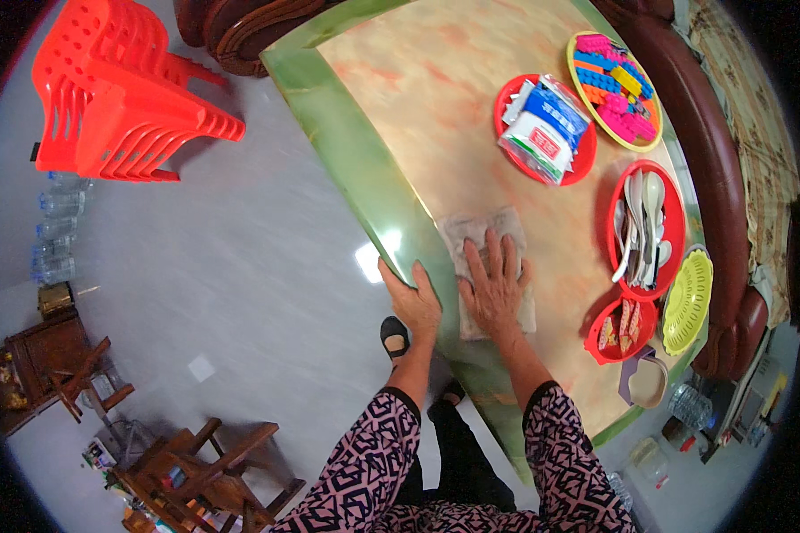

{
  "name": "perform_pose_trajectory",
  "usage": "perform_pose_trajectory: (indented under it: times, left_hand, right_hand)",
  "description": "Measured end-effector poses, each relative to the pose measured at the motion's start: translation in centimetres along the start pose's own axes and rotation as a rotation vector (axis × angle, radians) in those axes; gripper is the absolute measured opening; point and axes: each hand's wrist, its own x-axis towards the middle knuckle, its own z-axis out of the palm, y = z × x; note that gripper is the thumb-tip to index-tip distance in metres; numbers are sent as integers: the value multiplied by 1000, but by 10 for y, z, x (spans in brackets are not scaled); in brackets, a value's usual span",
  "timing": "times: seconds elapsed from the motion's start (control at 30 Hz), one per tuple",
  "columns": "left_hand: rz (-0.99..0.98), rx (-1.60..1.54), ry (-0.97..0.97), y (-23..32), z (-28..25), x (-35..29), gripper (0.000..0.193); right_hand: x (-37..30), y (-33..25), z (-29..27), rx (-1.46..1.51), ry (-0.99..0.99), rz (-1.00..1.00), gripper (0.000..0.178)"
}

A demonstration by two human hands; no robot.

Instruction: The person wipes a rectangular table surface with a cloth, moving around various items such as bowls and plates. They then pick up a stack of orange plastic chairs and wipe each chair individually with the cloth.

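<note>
My right hand lies flat, fingers spread, pressing a grey cloth onto the marbled table near its green edge. My left hand grips that edge just beside the cloth, fingers curled over the rim. In my judgement the cloth is light, soft and limp; it bunches readily and has no stiff part to take hold of. Best control comes from a flat palm on its middle, or pinching a corner to lift. The polished top looks slippery.
</note>
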Motion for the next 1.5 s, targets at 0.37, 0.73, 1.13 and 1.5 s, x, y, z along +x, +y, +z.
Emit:
perform_pose_trajectory:
  times: [0.37,0.73,1.13,1.5]
  left_hand:
    - [-92,-152,-72,-12,-5,8,63]
    - [-110,-60,-84,-24,-5,3,67]
    - [-100,-490,-105,-52,-9,12,56]
    - [-906,-872,-642,-89,-56,-77,71]
  right_hand:
    - [181,-33,28,-11,82,-38,57]
    - [190,-34,40,41,113,-193,56]
    - [1,-38,23,85,13,-304,66]
    - [-135,-23,23,37,149,-391,32]
